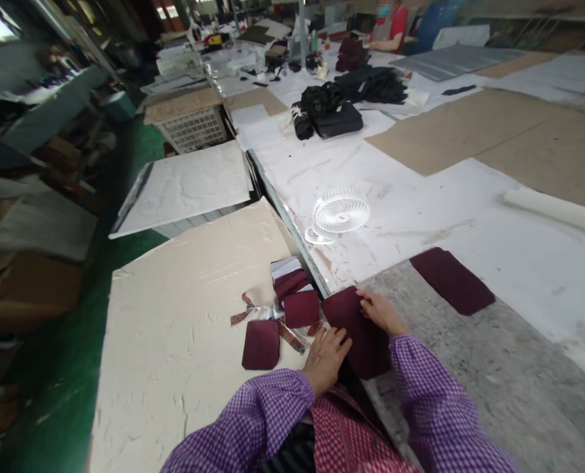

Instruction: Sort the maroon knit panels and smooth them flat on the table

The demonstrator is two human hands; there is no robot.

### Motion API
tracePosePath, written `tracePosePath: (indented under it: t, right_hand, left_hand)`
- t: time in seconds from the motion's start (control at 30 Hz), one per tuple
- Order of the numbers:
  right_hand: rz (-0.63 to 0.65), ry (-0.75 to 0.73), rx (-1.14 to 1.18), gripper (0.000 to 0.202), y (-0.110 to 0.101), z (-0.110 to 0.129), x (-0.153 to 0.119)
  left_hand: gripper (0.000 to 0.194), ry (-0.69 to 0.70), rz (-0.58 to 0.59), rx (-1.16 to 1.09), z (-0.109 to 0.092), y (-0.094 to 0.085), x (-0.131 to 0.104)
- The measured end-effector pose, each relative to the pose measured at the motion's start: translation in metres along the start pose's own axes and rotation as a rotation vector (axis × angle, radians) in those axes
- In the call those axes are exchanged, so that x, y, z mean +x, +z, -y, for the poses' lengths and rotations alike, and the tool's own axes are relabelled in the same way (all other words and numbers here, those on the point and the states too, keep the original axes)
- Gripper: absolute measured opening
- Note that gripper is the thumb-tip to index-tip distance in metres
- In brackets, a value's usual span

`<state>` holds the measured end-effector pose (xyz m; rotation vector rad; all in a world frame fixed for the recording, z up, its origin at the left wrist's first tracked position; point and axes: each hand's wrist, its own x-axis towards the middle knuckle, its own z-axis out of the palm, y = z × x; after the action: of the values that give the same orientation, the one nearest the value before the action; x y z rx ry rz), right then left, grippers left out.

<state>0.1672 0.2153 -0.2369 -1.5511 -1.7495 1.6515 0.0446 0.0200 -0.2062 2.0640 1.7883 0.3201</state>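
A large maroon fabric panel lies at the table's near edge, between my two hands. My left hand rests on its left side, fingers spread and bent over the cloth. At the panel's upper right, my right hand has its fingers drawn together on the cloth edge. Left of them, on a cream-covered surface, are a small maroon piece, another maroon piece and a fanned stack of maroon and pale pieces. Patterned strips lie among these. A second maroon panel lies flat to the right.
A white fan stands on the white table ahead. Beyond it are a dark fabric pile and brown sheets. A white roll lies right. A crate stands at left; a person in red is far back.
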Motion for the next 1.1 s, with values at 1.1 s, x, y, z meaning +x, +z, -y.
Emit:
tracePosePath:
  t: [1.1]
  right_hand:
    - [-0.023,-0.656,-0.993,0.027,0.007,-0.028,-0.114]
  left_hand:
    - [0.049,0.016,-0.096,-0.088,-0.006,0.003,-0.018]
